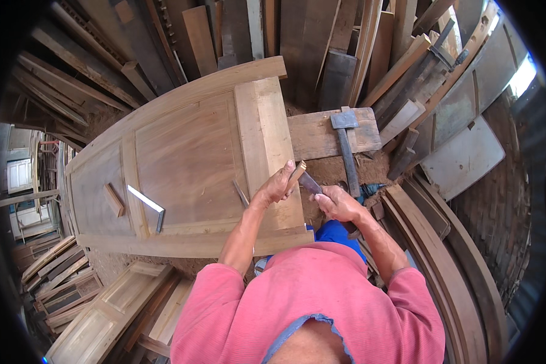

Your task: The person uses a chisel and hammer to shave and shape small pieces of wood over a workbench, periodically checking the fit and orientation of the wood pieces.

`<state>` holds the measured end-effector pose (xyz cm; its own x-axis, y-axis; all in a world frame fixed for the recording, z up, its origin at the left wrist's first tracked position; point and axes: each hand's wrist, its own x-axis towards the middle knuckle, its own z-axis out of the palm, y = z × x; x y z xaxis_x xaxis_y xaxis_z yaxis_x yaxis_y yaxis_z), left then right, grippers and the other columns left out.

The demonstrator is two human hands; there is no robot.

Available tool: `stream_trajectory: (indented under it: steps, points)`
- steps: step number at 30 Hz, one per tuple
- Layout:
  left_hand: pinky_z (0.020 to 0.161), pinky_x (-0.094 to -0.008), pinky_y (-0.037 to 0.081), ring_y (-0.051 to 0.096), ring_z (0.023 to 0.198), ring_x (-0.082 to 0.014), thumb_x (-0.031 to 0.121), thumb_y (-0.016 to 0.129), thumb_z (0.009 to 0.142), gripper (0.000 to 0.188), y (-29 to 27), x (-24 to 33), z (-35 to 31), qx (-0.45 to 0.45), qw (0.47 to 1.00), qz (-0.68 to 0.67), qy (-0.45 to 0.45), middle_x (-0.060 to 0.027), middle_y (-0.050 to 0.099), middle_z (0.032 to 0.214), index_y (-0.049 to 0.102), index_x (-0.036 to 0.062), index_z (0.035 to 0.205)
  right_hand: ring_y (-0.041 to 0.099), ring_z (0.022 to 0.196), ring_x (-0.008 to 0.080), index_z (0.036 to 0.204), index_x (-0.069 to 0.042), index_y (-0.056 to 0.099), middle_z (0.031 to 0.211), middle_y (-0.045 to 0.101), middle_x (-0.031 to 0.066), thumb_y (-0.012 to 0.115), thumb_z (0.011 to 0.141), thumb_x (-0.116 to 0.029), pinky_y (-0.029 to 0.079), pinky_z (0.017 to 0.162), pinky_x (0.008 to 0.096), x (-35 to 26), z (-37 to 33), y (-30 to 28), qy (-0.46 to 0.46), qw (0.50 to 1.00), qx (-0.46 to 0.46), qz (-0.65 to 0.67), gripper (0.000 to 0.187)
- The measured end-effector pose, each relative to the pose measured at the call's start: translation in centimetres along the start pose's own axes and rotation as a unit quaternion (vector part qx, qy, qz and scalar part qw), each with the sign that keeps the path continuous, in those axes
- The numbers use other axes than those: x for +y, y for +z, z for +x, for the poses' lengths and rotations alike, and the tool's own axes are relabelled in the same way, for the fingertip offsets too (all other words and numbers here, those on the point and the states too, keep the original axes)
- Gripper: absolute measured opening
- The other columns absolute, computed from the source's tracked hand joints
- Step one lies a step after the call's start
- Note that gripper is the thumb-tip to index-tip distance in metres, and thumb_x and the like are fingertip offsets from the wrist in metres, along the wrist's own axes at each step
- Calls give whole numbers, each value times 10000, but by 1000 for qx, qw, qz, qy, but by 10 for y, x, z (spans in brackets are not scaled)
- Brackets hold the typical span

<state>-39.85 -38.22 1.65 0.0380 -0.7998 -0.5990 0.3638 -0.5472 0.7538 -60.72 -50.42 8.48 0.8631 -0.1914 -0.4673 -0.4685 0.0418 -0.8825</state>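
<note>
Panelled wooden door (182,151): lies flat, filling the middle and left of the view; presumably laid down so its face is level and within reach. Behind it, timber boards (297,54) stand on end, leaning close together, likely to save floor room. More long planks (434,261) are stacked at the person's right.

Rough plank (312,141) juts out past the door's end; it may be part of the counter beneath, though the door hides most of it. Hammer (347,151) has its head on this plank, handle pointing back toward the person, which would make it easy to grab.

Try square (144,199) rests on the door, left of the forearms, set aside but near. Small wooden block (113,200) lies just beyond it.

Left hand (277,184): fingers closed around a short wood piece (295,178), held up above the door's end, its tip free, probably so the blade can get at it. Right hand (337,203): closed in a fist on a broad flat blade, likely a chisel (310,183), angled toward the wood piece. Whether edge and wood touch, cannot tell.
</note>
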Motion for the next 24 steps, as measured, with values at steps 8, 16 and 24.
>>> stream_trajectory:
  steps: [8, 16, 24]
  points:
    - [349, -245, 352, 405, 381, -90, 740, 154, 945, 757, 4, 4, -24, 115, 988, 77, 67, 6, 428, 499, 528, 95, 812, 628, 878, 485, 1008, 31, 573, 868, 637, 307, 508, 972, -251, 470, 740, 536, -24, -5, 53, 42, 981, 128, -140, 292]
    - [580, -296, 454, 539, 671, -144, 666, 174, 991, 767, 20, -16, -28, 149, 977, 129, 78, -48, 562, 734, 570, 28, 1147, 628, 748, 436, 989, 25, 570, 800, 626, 263, 531, 960, -240, 478, 683, 500, -4, 1, 33, -38, 956, 255, -137, 269]
    - [656, -312, 466, 583, 714, -150, 403, 440, 1046, 376, 60, -28, -15, 137, 969, 39, 201, -39, 595, 787, 571, 51, 1021, 485, 512, 54, 893, -60, 607, 674, 544, -26, 699, 899, -223, 386, 461, 225, -15, 6, 35, -33, 947, 208, 243, 187]
